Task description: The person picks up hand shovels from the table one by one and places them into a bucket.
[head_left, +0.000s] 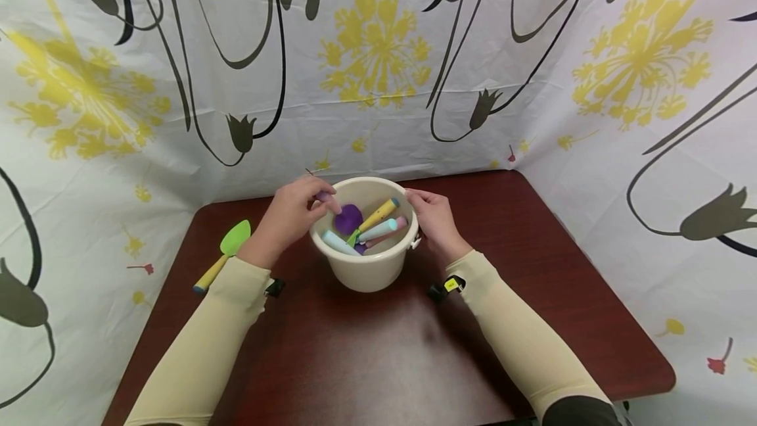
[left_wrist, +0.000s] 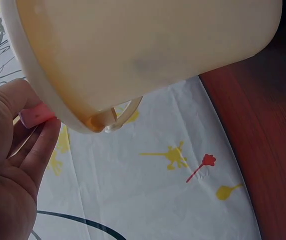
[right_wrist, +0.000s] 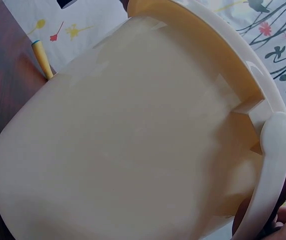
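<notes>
A cream bucket [head_left: 365,275] stands on the table with several small tools in it. Inside are a yellow handle [head_left: 378,214] with green at its lower end, light blue handles [head_left: 340,242], a pink handle [head_left: 387,232] and a round purple piece [head_left: 349,219]. My left hand [head_left: 294,212], over the bucket's left rim, pinches a pink tool handle [left_wrist: 36,115]; whether it joins the purple piece is unclear. With my right hand [head_left: 436,221] I hold the bucket's right rim, its fingers partly hidden behind the bail handle [right_wrist: 277,145] in the right wrist view.
A toy trowel [head_left: 236,238] with green blade and yellow handle lies on the dark red table [head_left: 367,354], left of the bucket, beside my left forearm. A patterned sheet [head_left: 378,137] hangs behind and along both sides of the table.
</notes>
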Available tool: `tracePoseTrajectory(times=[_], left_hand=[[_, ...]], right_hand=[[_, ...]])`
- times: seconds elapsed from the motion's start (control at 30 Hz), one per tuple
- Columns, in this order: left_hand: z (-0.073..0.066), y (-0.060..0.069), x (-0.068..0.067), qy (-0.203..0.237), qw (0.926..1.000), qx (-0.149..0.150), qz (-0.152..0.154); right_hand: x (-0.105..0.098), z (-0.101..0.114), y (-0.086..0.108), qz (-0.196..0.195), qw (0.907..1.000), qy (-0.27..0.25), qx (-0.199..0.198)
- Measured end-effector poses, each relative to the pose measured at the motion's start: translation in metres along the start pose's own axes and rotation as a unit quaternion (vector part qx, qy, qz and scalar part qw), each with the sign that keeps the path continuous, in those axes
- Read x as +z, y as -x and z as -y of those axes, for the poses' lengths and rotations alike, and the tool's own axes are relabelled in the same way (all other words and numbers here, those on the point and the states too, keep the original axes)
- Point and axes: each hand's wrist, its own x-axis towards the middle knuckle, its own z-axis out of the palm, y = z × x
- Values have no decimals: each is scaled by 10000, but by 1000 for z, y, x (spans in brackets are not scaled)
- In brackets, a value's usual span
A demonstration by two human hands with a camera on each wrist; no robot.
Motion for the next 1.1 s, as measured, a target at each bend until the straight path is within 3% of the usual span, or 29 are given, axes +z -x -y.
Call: tracePoseTrajectory(times=[0.37,0.6,1.1], left_hand=[[0,0,6,182,9985,106,513],[3,1,11,144,9983,241,503],[-1,3,15,214,9984,224,483]], right_hand=[[-1,-1,0,30,9999,122,18],[-2,0,0,44,9998,180,21],[0,0,-1,22,10000,36,44]])
